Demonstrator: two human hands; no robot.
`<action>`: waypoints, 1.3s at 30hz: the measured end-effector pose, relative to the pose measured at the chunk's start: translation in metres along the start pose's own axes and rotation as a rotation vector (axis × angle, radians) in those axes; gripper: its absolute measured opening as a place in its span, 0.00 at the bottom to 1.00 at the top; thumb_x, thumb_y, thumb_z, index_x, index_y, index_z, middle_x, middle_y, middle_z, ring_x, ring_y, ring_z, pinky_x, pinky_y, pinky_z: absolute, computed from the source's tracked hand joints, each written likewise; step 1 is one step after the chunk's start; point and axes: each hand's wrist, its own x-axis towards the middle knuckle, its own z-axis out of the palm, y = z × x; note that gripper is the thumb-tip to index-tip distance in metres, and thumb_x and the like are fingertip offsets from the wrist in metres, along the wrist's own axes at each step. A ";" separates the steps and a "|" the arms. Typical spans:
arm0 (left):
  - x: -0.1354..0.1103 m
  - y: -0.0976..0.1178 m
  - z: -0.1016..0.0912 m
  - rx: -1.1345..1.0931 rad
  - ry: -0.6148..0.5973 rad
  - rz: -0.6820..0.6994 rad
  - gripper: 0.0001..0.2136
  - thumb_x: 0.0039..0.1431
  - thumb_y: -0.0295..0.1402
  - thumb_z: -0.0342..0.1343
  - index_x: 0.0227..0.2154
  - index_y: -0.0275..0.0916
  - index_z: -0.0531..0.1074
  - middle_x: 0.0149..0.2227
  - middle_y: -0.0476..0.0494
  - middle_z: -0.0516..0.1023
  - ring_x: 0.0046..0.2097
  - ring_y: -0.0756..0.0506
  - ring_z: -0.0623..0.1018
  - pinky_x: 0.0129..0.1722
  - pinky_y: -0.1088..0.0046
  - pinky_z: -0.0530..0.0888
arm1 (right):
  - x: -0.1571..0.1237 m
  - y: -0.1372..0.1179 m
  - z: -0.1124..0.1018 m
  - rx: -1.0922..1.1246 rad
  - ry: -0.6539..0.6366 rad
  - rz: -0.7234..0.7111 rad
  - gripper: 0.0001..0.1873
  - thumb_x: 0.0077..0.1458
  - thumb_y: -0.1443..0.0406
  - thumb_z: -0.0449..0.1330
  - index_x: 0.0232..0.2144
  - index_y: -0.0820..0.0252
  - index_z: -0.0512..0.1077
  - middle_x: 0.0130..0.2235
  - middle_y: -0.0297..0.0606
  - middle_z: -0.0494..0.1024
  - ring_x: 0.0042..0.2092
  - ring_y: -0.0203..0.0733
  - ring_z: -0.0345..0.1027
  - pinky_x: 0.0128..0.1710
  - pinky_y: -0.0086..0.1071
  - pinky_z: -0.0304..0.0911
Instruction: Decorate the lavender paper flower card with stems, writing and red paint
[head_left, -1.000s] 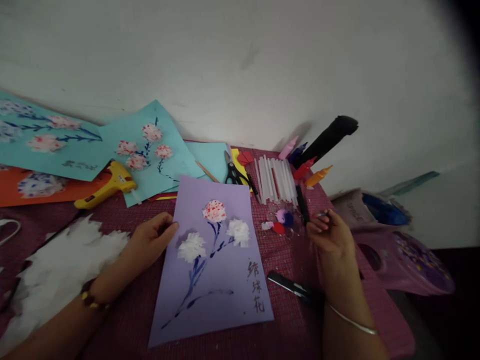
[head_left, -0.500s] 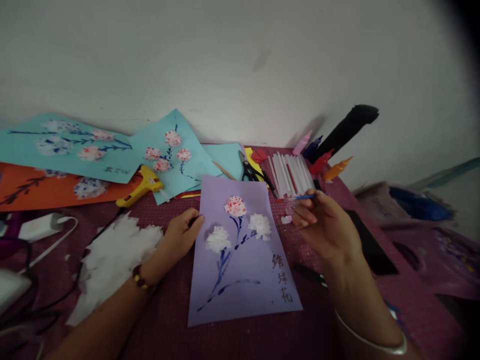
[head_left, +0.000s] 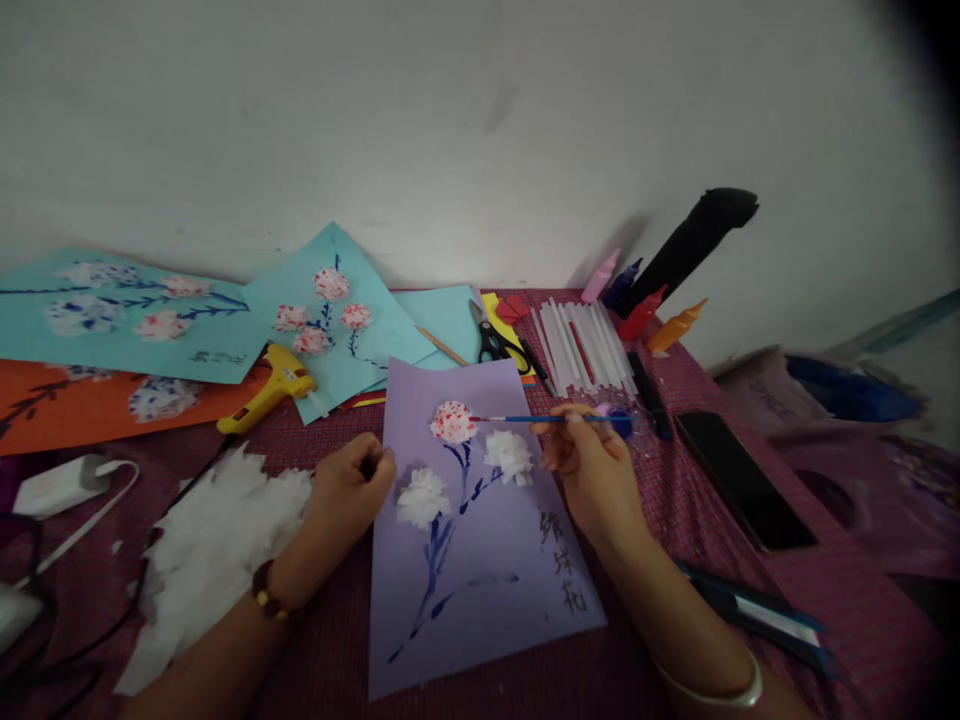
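A purple paper sheet (head_left: 487,620) lies in front of me, bearing painted blue stems, written characters and three fluffy flowers. The top flower (head_left: 453,422) is dotted red; the right flower (head_left: 509,457) and left flower (head_left: 423,497) are white. My right hand (head_left: 592,470) is closed on a thin blue paintbrush (head_left: 517,419), held sideways with its red tip at the right side of the dotted flower. My left hand (head_left: 352,495) has its fingers curled, thumb and forefinger at the sheet's left edge; the exact grip is partly hidden.
White paper scraps (head_left: 202,560) and a yellow glue gun (head_left: 274,385) lie left. Finished flower pictures (head_left: 217,345), scissors (head_left: 495,340) and white glue sticks (head_left: 585,350) are behind. Paint bottles (head_left: 679,325), a phone (head_left: 742,480) and a blue-black cutter (head_left: 757,610) are right.
My right hand has moved left and down, bringing the paintbrush from beside the glue sticks to the red-dotted flower. My left hand stays at the sheet's edge. The view has shifted slightly.
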 end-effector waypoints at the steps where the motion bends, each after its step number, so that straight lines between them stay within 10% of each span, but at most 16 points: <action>1: 0.000 0.000 0.000 0.010 -0.009 -0.004 0.13 0.53 0.38 0.47 0.18 0.42 0.53 0.18 0.56 0.55 0.22 0.51 0.60 0.26 0.73 0.58 | 0.000 0.001 -0.001 -0.014 -0.005 -0.007 0.08 0.53 0.59 0.62 0.32 0.56 0.72 0.26 0.31 0.79 0.19 0.31 0.62 0.20 0.26 0.57; 39: 0.005 -0.002 -0.003 0.006 -0.128 -0.045 0.11 0.53 0.40 0.47 0.20 0.42 0.59 0.19 0.54 0.61 0.23 0.49 0.65 0.25 0.73 0.60 | 0.001 0.010 -0.012 -0.306 -0.035 -0.148 0.08 0.60 0.58 0.57 0.34 0.55 0.72 0.28 0.32 0.78 0.22 0.33 0.64 0.26 0.28 0.62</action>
